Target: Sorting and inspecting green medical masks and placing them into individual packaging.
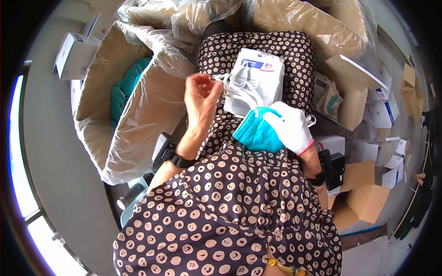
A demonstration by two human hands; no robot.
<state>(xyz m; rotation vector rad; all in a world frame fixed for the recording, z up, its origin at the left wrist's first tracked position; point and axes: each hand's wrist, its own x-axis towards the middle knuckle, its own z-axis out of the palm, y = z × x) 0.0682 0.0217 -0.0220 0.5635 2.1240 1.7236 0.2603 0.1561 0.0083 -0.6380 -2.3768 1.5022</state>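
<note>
A teal face mask is held over my lap, tilted, with my right hand closed on its right side. That hand wears a white glove with a red cuff edge. White elastic straps run from the mask up and left. My left hand is bare and raised, its fingers curled and pinching the straps' far end. Beneath the straps lies a white printed packet with a blue and pink band, resting on the dark, cream-patterned fabric over my lap.
At left, a plastic-lined carton holds several teal masks. Another lined carton stands beyond my lap. To the right, an open carton contains packets. White boxes and an open brown box lie nearby.
</note>
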